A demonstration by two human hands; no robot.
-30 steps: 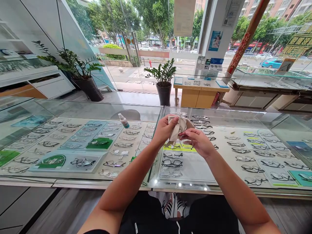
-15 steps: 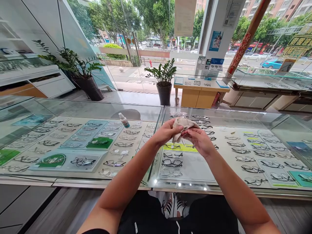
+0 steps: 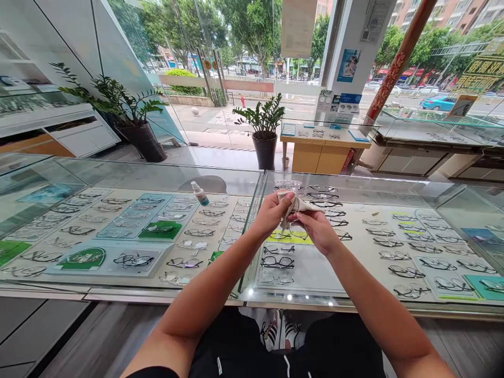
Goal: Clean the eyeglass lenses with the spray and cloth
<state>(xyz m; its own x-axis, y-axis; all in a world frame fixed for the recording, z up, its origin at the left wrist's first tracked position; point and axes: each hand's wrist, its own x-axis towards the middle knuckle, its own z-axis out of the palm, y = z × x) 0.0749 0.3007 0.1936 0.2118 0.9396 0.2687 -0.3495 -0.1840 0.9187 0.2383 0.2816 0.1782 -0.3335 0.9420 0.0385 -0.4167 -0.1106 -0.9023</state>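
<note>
Above the glass display counter, my left hand is closed on a beige cloth, the thumb pressing on its folds. Close beside it on the right, my right hand pinches a pair of thin-framed eyeglasses, one rim of which hangs below the cloth. The cloth covers part of the glasses, so the other lens is hidden. A small white spray bottle with a blue lower part stands on the counter, left of my hands.
The glass counter spans the view, with several rows of eyeglasses under its top. Behind it stand a potted plant, a leaning plant pot and a wooden display table.
My left thumb has moved up onto the cloth, which is now more bunched and stretched to the right. My right hand has shifted slightly down and left with the glasses.
</note>
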